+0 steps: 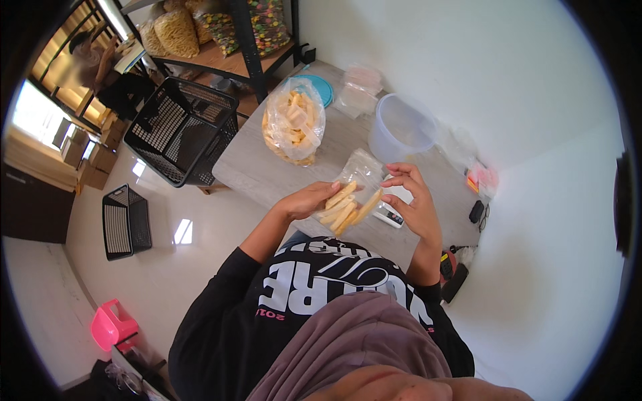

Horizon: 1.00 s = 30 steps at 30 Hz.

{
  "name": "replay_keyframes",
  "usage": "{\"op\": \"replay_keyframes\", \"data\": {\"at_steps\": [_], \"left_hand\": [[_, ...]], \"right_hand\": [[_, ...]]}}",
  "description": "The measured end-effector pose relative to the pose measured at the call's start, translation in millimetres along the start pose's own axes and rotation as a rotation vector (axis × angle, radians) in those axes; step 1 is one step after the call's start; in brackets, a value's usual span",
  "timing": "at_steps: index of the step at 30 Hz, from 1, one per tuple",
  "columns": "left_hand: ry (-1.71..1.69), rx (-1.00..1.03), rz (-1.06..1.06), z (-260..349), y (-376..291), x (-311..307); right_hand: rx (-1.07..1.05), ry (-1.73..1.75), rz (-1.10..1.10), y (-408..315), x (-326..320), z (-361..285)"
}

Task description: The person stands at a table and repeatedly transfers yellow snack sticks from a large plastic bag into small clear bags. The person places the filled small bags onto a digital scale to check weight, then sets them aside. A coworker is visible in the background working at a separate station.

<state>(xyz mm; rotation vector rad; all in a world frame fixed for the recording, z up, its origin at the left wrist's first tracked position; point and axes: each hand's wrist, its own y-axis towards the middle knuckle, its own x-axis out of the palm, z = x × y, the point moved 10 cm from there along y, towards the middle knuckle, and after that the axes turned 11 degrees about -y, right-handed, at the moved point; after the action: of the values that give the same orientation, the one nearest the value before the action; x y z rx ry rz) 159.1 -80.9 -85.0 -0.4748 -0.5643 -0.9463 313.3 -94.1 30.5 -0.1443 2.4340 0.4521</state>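
A small clear plastic pouch with several pale yellow snack sticks in it is held above the table's front edge. My left hand grips its left side, thumb on top. At the opposite side, the thumb and index finger of my right hand pinch the pouch's edge, beside one stick; the other fingers are raised. Partly hidden beneath pouch and hand is a white digital scale. Beyond my left hand stands a large open clear bag of similar sticks, with a translucent plastic scoop lying in it.
A translucent bucket, a blue round lid and a stack of flat plastic pouches are on the grey wooden table. Black crates stand left. A person sits near a shelf of bagged snacks.
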Motion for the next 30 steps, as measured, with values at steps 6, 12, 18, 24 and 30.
{"op": "replay_keyframes", "data": {"at_steps": [6,12,18,24,30], "left_hand": [[0.134,0.018,0.002,4,-2,-2],[0.165,-0.067,0.07,-7,-2,-13],[0.255,-0.055,0.082,-18,5,-24],[0.257,-0.062,0.051,-14,10,-25],[0.193,-0.039,-0.008,-10,17,-21]], "right_hand": [[0.044,-0.03,-0.062,0,3,17],[0.074,-0.004,-0.199,5,16,25],[0.065,0.028,-0.326,5,28,32],[0.121,0.132,-0.237,10,5,44],[0.22,0.273,0.014,13,-33,76]]}}
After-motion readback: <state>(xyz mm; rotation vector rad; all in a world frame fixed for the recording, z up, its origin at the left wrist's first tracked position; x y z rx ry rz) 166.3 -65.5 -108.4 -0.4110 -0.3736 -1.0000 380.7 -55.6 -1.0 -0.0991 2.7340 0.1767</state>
